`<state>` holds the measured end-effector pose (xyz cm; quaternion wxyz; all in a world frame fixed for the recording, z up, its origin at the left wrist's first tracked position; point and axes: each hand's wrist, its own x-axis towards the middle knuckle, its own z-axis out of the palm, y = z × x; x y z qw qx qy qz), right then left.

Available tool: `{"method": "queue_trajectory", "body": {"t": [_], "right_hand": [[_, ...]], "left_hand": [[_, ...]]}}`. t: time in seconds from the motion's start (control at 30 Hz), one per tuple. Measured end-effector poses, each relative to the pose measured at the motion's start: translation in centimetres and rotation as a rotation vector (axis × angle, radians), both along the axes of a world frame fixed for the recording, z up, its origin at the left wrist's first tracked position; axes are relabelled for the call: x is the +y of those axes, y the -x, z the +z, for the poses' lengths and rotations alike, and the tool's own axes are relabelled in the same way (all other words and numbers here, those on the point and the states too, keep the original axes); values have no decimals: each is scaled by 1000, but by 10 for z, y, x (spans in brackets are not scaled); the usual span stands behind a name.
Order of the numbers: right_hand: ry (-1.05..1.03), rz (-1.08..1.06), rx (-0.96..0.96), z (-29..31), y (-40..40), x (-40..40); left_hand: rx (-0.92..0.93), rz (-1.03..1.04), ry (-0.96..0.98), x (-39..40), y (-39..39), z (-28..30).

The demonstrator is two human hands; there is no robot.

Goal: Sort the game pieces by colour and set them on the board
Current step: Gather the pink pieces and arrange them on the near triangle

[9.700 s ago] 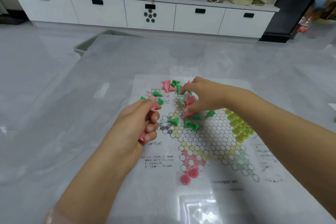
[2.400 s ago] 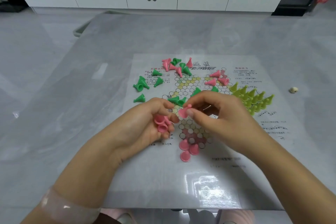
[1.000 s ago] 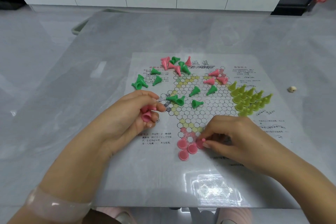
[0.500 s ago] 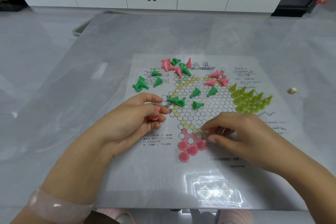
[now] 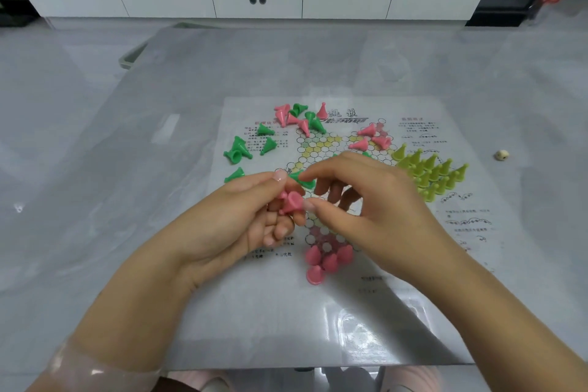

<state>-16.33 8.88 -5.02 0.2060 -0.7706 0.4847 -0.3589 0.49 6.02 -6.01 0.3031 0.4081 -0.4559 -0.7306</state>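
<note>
- Game pieces in three colours lie over the board [image 5: 334,296], a printed sheet flat on the grey bench [image 5: 127,232].
- Yellow pieces [image 5: 429,173] stand packed in their corner on the right; four pink pieces [image 5: 327,259] stand in the near corner.
- Loose pink pieces [image 5: 369,137] and green pieces [image 5: 241,149] lie toppled and mixed at the far side.
- Left hand [image 5: 229,226] has its fingers curled around a small stock of pink pieces [image 5: 291,200].
- Right hand [image 5: 366,200] has thumb and forefinger closing on one of that stock; whether it already grips the piece I cannot tell.
- Step in hand, as I judge it: filling the pink corner.
- Next move calls for drawing one piece free, turning it base down, and seating it on an empty circle beside the four without knocking them.
</note>
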Motion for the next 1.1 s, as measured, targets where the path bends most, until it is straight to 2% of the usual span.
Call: {"method": "queue_trajectory", "body": {"t": [0.3, 0.63, 0.73, 0.83, 0.93, 1.0, 1.1], "right_hand": [[105, 47, 227, -7, -10, -3], [187, -15, 345, -5, -9, -4], [226, -83, 301, -1, -4, -5], [129, -117, 221, 5, 10, -7], [-111, -112, 204, 4, 23, -7], [-265, -78, 178, 0, 25, -6], [-370, -28, 153, -6, 20, -6]], "left_hand": [[129, 24, -129, -3, -2, 0], [83, -10, -120, -2, -4, 2], [72, 16, -108, -2, -5, 3], [28, 99, -54, -4, -8, 3], [20, 194, -34, -9, -12, 3], [33, 211, -34, -11, -14, 3], [40, 190, -35, -10, -13, 1]]}}
